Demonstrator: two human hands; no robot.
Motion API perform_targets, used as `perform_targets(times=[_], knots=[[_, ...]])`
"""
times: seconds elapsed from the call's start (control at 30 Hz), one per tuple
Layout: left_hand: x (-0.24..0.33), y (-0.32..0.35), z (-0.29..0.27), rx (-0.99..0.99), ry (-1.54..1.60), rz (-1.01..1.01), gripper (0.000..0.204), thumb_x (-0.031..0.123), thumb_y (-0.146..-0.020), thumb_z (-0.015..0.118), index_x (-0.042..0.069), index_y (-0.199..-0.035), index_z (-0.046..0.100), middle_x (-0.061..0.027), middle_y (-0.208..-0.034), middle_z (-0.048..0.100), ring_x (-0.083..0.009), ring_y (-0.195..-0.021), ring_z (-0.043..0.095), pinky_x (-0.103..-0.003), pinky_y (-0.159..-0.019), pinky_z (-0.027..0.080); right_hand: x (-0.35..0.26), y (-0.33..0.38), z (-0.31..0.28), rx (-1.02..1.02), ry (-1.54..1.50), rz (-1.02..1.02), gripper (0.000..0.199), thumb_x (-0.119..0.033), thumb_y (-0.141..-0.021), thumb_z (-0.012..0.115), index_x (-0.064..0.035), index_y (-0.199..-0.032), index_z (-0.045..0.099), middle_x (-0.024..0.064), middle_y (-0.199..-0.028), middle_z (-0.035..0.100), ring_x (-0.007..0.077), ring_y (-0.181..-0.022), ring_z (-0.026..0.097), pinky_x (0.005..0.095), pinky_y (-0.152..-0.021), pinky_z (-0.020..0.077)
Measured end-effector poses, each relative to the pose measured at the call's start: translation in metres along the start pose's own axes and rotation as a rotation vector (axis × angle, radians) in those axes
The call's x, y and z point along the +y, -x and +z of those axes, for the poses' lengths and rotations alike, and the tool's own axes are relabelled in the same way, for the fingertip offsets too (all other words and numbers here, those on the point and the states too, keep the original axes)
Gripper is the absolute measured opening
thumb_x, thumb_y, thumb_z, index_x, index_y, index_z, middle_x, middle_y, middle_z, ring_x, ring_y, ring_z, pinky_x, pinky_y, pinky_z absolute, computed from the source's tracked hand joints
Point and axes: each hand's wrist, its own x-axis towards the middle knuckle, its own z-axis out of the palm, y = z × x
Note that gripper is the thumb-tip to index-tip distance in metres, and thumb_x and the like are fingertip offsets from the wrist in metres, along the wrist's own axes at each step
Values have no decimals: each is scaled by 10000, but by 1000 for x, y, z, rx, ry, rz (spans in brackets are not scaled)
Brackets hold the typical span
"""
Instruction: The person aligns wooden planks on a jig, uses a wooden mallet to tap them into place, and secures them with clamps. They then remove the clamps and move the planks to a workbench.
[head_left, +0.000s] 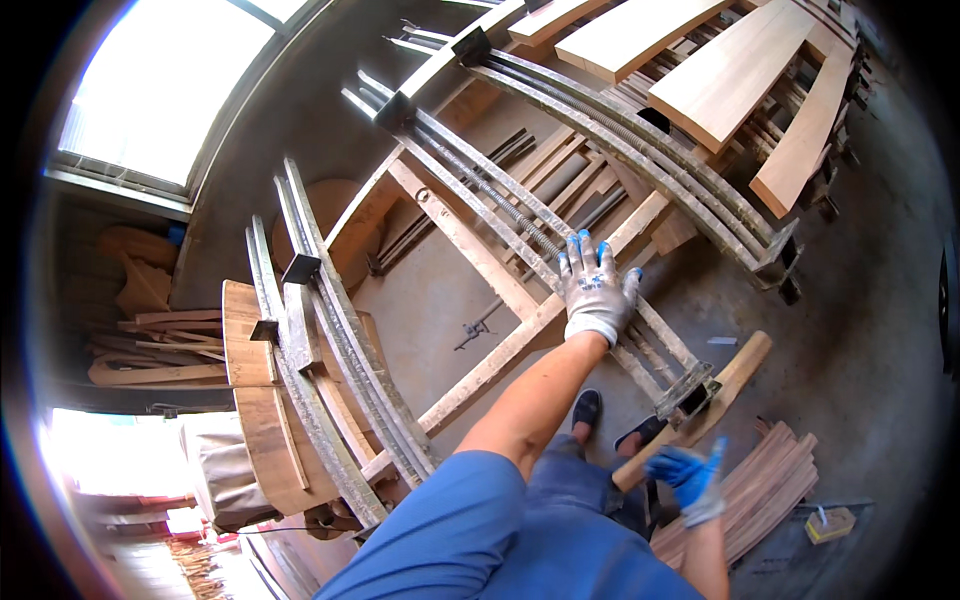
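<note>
My left hand, in a white glove with blue fingertips, lies palm down with fingers spread across the metal bars of a long clamp. At the clamp's near end, a thick wooden bar lies slanted across the metal end piece. My right hand, in a blue and white glove, is beside the lower end of that bar. Its thumb stands apart and its fingers stretch toward the bar. Whether they touch it is unclear. No object shows in either hand.
A wooden frame carries the clamps, with another clamp pair at left. Long boards rest at the upper right. On the floor at lower right are stacked wood strips and a small yellow box. Curved wood panels stand at left.
</note>
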Motion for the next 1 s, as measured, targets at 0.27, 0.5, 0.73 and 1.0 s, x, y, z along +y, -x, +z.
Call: perform_targets(times=[0.27, 0.5, 0.73, 1.0], knots=[[-3, -4, 11, 78, -47, 77, 757, 579, -999, 492, 19, -1508, 500, -269, -1677, 223, -428, -1579, 113, -537, -1279, 53, -33, -125, -12, -33, -243, -300, 475, -415, -1073, 484, -49, -1358, 585, 114, -1213, 695, 293, -1067, 684, 441, -943, 585], [-2, 2, 12, 127, -38, 50, 726, 550, -972, 556, 20, -1468, 549, -273, -1651, 290, -440, -1565, 167, -555, -1266, 119, -115, -62, 1, -148, 50, -691, 761, -732, -980, 464, -51, -1288, 608, 130, -1202, 684, 278, -1107, 661, 438, -1010, 519], [2, -1, 11, 144, -10, 76, 692, 506, -951, 618, 22, -1443, 565, -276, -1637, 308, -456, -1544, 209, -555, -1258, 157, -41, 26, 34, -66, 589, -879, 913, -652, -1078, 179, 24, -910, 769, 159, -927, 779, 271, -978, 733, 480, -1155, 406], [5, 3, 1, 118, 0, 46, 655, 468, -955, 643, 6, -1414, 574, -289, -1634, 304, -457, -1547, 204, -554, -1260, 164, 48, -22, -10, 185, 288, -224, 842, -699, -1034, 360, 60, -1217, 675, 207, -1177, 725, 334, -1003, 725, 450, -1053, 510]])
